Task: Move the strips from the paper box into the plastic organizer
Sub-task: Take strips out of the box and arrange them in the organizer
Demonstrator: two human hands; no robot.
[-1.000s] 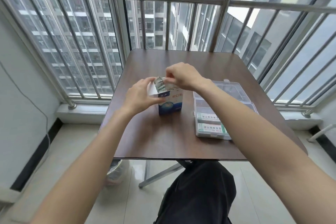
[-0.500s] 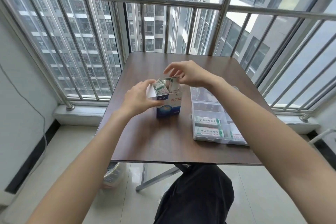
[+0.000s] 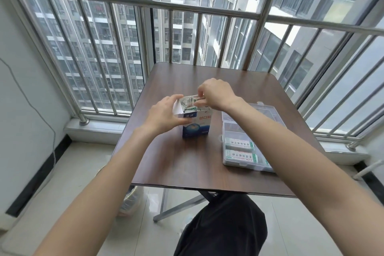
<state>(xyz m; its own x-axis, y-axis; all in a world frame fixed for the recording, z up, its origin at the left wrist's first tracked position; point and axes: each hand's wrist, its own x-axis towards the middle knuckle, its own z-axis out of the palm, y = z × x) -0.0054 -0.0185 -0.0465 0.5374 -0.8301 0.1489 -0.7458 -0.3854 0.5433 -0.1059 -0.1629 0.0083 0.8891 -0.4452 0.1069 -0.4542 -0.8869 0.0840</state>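
Left hand: grips the box, steadying it on the desk.
Strips: upright in the box mouth.
Right hand: pinches one strip's top.
Organizer: just right, nearer that hand.

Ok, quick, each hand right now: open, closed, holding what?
Left hand: grips the paper box, steadying it upright.
Right hand: pinches strips at the box's open top.
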